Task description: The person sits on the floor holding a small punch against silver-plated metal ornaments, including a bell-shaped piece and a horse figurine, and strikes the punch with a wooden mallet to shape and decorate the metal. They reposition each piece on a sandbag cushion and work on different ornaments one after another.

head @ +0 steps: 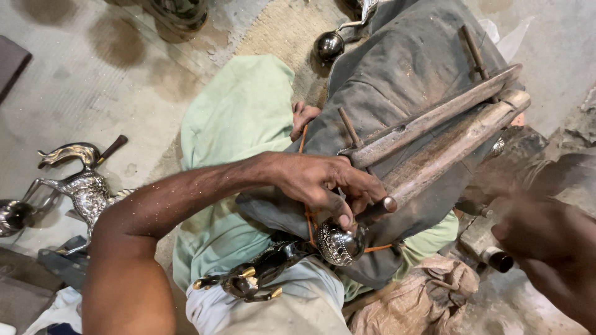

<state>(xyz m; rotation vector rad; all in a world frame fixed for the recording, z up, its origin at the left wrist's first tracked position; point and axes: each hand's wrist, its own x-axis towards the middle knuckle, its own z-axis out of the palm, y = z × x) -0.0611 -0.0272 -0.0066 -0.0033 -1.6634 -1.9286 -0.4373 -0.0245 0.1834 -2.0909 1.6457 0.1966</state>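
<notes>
The engraved metal ball (339, 243) is hemmed in above by two wooden bars (434, 133); open concrete floor (93, 80) is left far to its upper left.

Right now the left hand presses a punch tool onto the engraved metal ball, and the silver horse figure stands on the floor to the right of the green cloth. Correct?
Not quite. The head view shows the silver horse figure on the floor to the left of the green cloth, not the right. The rest holds: the left hand presses a punch tool onto the engraved metal ball.
</notes>
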